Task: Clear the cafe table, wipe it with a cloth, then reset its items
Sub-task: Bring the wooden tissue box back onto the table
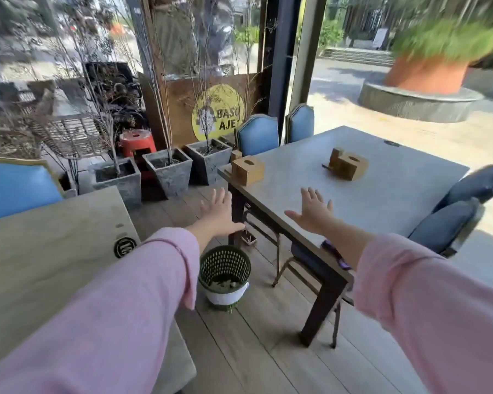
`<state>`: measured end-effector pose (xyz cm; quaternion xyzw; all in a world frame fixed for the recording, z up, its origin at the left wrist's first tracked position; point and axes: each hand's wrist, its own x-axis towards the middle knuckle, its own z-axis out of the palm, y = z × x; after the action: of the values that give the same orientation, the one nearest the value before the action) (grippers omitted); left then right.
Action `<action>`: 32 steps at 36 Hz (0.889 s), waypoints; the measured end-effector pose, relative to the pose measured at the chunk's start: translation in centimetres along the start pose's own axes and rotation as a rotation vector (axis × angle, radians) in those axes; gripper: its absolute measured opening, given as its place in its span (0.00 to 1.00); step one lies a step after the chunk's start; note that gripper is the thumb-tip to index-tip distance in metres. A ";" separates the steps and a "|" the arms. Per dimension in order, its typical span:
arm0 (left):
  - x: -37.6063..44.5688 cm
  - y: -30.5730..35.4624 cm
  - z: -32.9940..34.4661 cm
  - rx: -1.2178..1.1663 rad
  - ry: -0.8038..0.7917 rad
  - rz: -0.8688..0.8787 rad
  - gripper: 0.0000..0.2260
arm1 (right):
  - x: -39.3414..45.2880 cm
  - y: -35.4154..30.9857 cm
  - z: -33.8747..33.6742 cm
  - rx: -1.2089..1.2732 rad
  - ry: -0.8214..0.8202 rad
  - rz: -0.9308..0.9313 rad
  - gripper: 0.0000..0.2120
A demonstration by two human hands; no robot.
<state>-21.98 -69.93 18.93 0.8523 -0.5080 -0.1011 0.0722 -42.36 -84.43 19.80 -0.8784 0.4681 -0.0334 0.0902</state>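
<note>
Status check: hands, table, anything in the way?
Left hand and right hand open, empty. Table uncleared: two wooden boxes. No cloth seen.

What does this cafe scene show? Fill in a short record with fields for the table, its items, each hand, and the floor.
table: grey table, chairs around it
items on table: wooden box at the near left corner; second wooden box toward the middle
left hand: open, fingers spread, holds nothing, over the floor beside the table
right hand: open, fingers spread, holds nothing, over the table
floor: green bin by the table leg
cloth: none seen
</note>
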 end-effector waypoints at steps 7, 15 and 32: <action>7.7 -0.1 1.8 -0.020 -0.037 -0.051 0.44 | 7.8 1.5 2.6 0.093 -0.058 0.052 0.42; 20.6 -4.7 2.2 -0.030 -0.075 -0.077 0.42 | 18.8 0.0 6.6 0.209 -0.128 0.094 0.43; 48.5 -12.8 3.2 -0.446 -0.126 -0.245 0.29 | 41.2 -8.0 13.7 0.669 -0.230 0.373 0.40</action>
<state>10.60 -106.65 8.17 0.8624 -0.3697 -0.2717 0.2138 -10.80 -112.48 6.77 -0.6985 0.5696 -0.0686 0.4276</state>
